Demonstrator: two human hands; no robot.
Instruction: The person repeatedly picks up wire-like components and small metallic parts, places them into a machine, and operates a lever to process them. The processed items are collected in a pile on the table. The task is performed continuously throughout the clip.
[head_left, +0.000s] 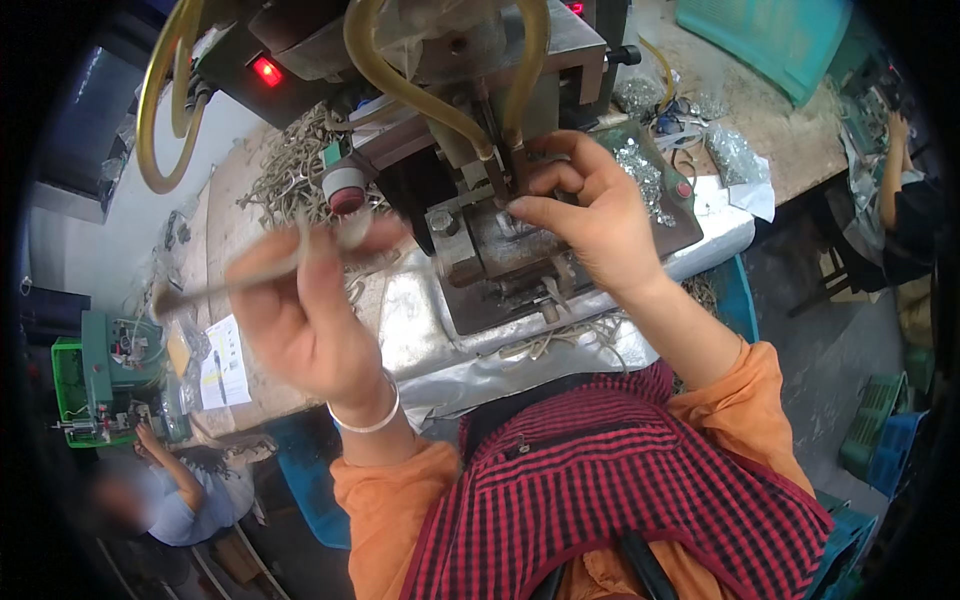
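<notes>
Left hand (305, 315) gripping rod (240, 275), blurred

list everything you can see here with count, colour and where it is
press machine: one, grey metal, bench centre
hoses: several, yellow, looping over the machine
red lamp: one, machine's upper left
red button: one, left of the die
rod: one, pale, blurred, in the left hand
loose metal parts: a pile, dull tan, behind the left hand
shiny small parts: a heap, silver, right of the machine
crate: one, teal, far right of the bench
paper sheet: one, white, bench left edge
co-worker: one, lower left
bangle: one, silver, left wrist
left hand: grip closed on the rod
right hand: fingertips at the die
</notes>
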